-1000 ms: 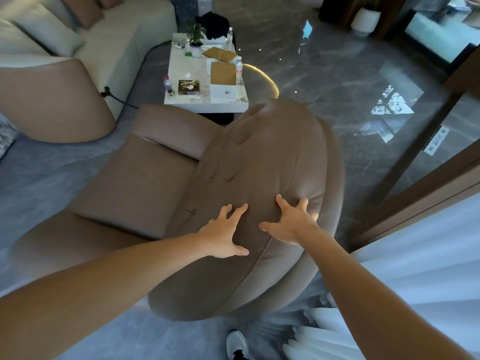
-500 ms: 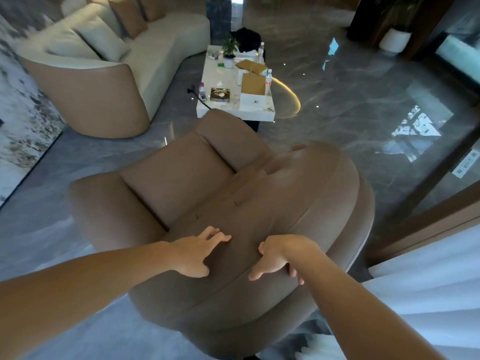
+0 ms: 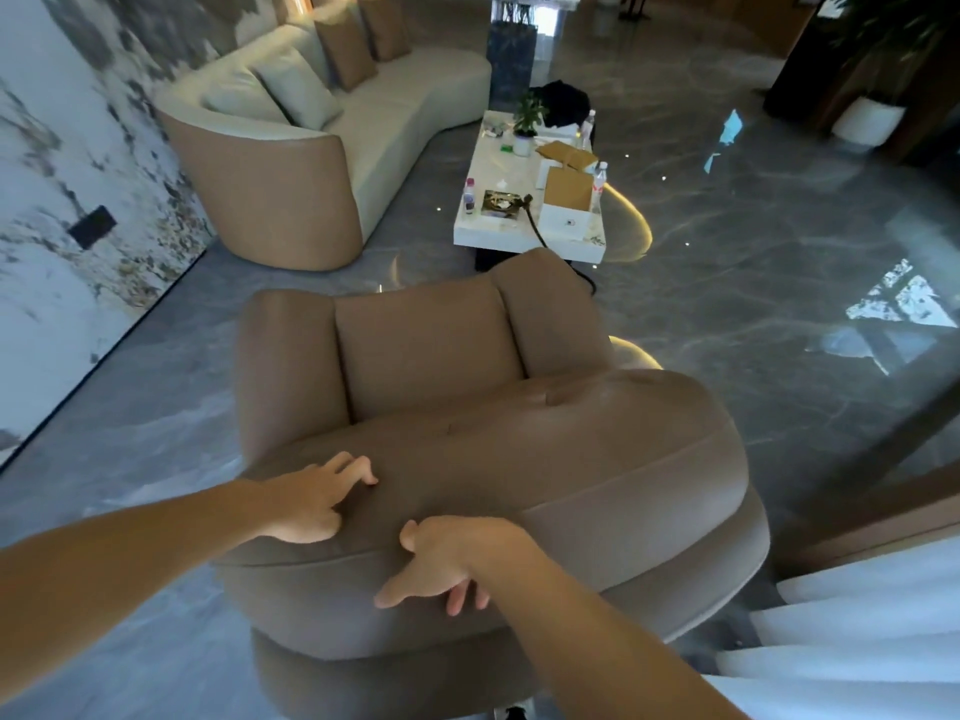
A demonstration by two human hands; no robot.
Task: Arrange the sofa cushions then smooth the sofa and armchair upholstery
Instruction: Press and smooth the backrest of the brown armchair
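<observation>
A brown upholstered armchair point(image 3: 519, 459) stands right below me, seen from behind its padded backrest. My left hand point(image 3: 317, 501) rests on the backrest's top left with fingers curled, holding nothing. My right hand point(image 3: 447, 561) lies over the backrest's rear edge, fingers spread and pointing down. A cream sofa point(image 3: 363, 122) with a tan outer shell curves along the far left. On it lean two pale cushions point(image 3: 296, 93) and two brown cushions point(image 3: 345, 46).
A white coffee table point(image 3: 519, 236) carrying a plant, bottles and boxes stands just beyond the armchair. A marble wall panel point(image 3: 62, 200) runs on the left. White curtains point(image 3: 857, 641) hang at the lower right. Glossy grey floor point(image 3: 753, 252) spreads to the right.
The armchair has turned so its seat faces away from me. Both hands slid back toward the backrest's near edge; the right hand's fingers now hang over the rear.
</observation>
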